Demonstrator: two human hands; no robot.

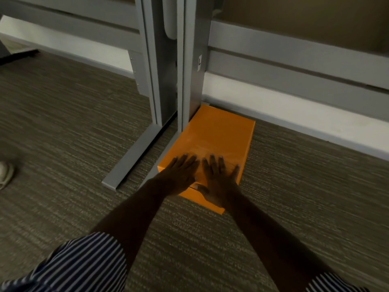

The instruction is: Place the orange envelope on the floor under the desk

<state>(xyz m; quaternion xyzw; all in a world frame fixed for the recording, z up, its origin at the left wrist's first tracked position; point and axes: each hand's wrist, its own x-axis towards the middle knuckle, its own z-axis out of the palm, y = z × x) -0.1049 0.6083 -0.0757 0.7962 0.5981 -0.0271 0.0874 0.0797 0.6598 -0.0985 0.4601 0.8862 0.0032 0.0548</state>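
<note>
The orange envelope [212, 135] lies flat on the carpeted floor [63, 127], its far corner against the base of a grey desk leg [190, 85]. A second orange sheet edge shows under its near end. My left hand [179, 175] rests palm down on the near left part of the envelope, fingers spread. My right hand [219, 182] lies flat beside it on the near right part, fingers also spread. Neither hand grips anything.
A second grey desk leg [155, 81] with a long floor foot [130, 163] stands just left of the envelope. A white skirting board [305, 114] and grey rails run along the wall behind. A shoe [5, 173] shows at the far left edge.
</note>
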